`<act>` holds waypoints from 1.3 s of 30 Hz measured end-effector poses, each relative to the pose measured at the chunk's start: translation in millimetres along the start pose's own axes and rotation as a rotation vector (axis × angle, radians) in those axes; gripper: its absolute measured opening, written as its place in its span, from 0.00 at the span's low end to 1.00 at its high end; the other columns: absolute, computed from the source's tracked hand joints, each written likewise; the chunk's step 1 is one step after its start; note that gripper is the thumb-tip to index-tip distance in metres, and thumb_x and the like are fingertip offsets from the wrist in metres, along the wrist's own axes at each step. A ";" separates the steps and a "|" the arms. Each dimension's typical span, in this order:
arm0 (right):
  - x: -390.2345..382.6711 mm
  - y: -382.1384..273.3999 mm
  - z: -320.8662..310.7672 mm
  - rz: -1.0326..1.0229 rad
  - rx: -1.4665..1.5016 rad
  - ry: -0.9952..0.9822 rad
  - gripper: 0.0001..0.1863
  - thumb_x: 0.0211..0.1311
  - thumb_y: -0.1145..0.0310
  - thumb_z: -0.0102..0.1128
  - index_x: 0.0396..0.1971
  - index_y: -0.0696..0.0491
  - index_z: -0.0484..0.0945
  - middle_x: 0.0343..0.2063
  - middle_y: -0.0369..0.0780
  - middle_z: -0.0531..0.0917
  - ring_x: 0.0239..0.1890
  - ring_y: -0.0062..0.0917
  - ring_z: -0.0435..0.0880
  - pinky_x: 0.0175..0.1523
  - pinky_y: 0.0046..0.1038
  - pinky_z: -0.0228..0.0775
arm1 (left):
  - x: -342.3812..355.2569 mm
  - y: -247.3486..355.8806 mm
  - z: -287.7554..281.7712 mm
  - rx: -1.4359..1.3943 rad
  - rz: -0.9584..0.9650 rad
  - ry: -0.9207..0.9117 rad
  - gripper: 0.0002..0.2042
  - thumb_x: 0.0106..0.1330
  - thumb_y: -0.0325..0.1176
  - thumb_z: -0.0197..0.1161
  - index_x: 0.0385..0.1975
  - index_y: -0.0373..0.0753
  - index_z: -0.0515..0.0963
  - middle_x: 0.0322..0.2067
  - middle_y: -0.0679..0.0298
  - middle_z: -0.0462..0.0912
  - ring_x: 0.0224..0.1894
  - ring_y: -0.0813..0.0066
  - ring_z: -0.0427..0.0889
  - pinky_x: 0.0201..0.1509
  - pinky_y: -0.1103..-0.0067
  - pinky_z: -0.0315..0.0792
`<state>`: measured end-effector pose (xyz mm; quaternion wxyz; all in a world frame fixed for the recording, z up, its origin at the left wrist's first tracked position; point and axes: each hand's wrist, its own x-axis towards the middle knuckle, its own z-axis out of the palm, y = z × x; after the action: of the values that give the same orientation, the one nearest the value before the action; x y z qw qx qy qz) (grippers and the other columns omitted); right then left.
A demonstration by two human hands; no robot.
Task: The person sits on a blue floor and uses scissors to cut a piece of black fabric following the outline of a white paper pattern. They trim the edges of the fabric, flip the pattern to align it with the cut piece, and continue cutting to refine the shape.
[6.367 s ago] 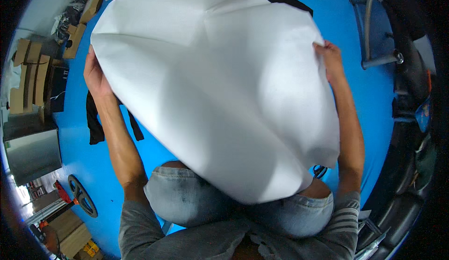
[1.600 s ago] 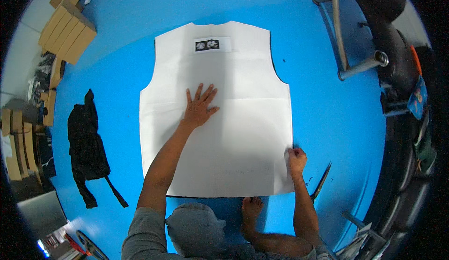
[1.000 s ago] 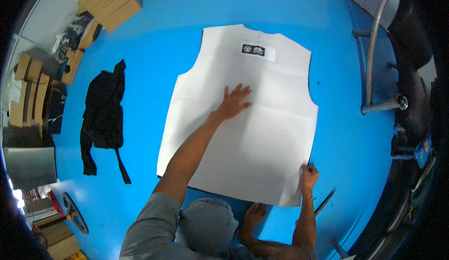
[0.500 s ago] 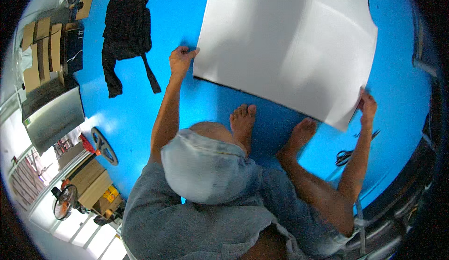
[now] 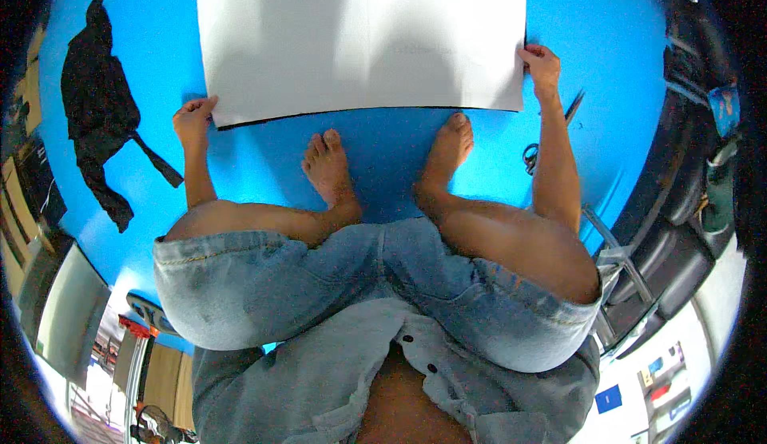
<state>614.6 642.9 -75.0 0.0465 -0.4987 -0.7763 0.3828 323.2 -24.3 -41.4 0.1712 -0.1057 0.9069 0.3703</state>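
White panel (image 5: pixel 359 41), one, flat on the blue floor (image 5: pixel 164 45) at 12 o'clock. Left hand (image 5: pixel 192 122), 10 o'clock, and right hand (image 5: pixel 543 69), 2 o'clock: each pinched narrow on a side edge; we should tension both evenly. Panel top: cut off from us. Scissors (image 5: pixel 530 156): partly hidden behind the right forearm (image 5: pixel 557 164).

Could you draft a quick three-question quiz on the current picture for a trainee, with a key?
1. Fill in: the black cloth item lies to the ____ of the white sheet.
2. Which of the person's hands is nearer the scissors?
3. True or false: both bare feet are hidden under the white sheet.

Key
1. Left.
2. The right hand.
3. False: both feet show below its lower edge.
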 end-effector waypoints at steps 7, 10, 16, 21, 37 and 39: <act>-10.4 -19.0 -1.5 0.023 0.045 -0.099 0.19 0.50 0.65 0.69 0.42 0.60 0.82 0.32 0.40 0.85 0.29 0.21 0.81 0.34 0.24 0.74 | 3.6 -5.3 -18.2 -0.040 0.016 -0.064 0.10 0.52 0.33 0.73 0.29 0.34 0.85 0.23 0.66 0.83 0.23 0.80 0.75 0.26 0.81 0.68; -5.7 -4.3 -8.1 0.030 0.040 -0.068 0.22 0.49 0.62 0.70 0.43 0.59 0.82 0.32 0.40 0.85 0.30 0.23 0.82 0.34 0.25 0.74 | -2.4 2.0 -10.4 0.059 0.106 -0.007 0.11 0.49 0.35 0.75 0.26 0.34 0.85 0.21 0.67 0.82 0.22 0.81 0.73 0.26 0.82 0.67; -7.6 -13.4 -0.8 0.024 0.117 -0.119 0.19 0.50 0.66 0.69 0.42 0.59 0.82 0.33 0.39 0.84 0.30 0.20 0.79 0.35 0.22 0.72 | -10.6 16.8 -17.6 0.155 0.038 -0.016 0.12 0.48 0.36 0.76 0.25 0.34 0.85 0.20 0.67 0.81 0.21 0.80 0.75 0.25 0.81 0.68; -9.3 -5.9 -8.3 -0.001 0.081 -0.085 0.20 0.51 0.63 0.70 0.42 0.59 0.82 0.32 0.38 0.85 0.31 0.21 0.80 0.36 0.23 0.73 | 2.4 -5.3 -16.9 0.115 0.057 -0.088 0.11 0.49 0.37 0.74 0.26 0.35 0.85 0.20 0.67 0.81 0.20 0.80 0.74 0.25 0.80 0.68; -65.9 -58.8 7.4 -0.315 -0.471 0.330 0.22 0.54 0.59 0.66 0.45 0.56 0.79 0.40 0.48 0.82 0.44 0.43 0.81 0.49 0.38 0.72 | 5.7 16.2 -37.5 0.261 0.236 -0.055 0.14 0.49 0.39 0.75 0.20 0.35 0.80 0.17 0.66 0.78 0.20 0.76 0.70 0.26 0.74 0.65; -99.1 -76.3 21.7 -0.465 -0.488 0.375 0.26 0.57 0.59 0.63 0.54 0.54 0.73 0.53 0.51 0.74 0.56 0.49 0.71 0.59 0.44 0.64 | 13.6 -0.4 -43.9 0.154 0.221 -0.103 0.13 0.50 0.38 0.74 0.19 0.35 0.80 0.17 0.66 0.78 0.20 0.76 0.70 0.26 0.74 0.65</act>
<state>597.8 534.8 -10.7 0.1534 -0.3672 -0.9148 0.0684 300.6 -56.6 -17.7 0.1831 0.0272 0.9287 0.3212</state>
